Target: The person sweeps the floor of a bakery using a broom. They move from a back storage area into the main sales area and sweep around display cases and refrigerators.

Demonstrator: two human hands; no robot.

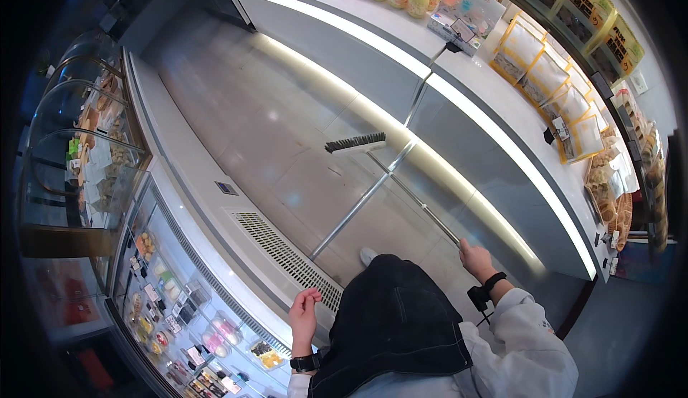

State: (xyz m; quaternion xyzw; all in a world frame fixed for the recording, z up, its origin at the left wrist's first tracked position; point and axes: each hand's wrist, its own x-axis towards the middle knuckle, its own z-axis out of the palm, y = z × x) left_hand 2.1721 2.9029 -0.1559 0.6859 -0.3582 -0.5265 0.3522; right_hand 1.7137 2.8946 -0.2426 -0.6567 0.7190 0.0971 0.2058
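My right hand (478,260) is closed around the upper end of a long metal handle belonging to a floor brush (423,207). The handle runs forward and left to a white brush head with dark bristles (355,142), over the aisle floor and beside the lit base of the right counter. My left hand (303,317) hangs near the left display case, next to its vent grille. Its fingers are loosely curled and nothing shows in them. Dark bands circle both wrists, and a small black device hangs at the right one.
On the left stands a refrigerated case (240,301) with packaged sweets, with a glass bakery case (79,154) farther along. The white counter (494,86) on the right carries round yellow and pink toys, bagged goods and a basket. A metal strip (358,208) crosses the tiled floor (251,118).
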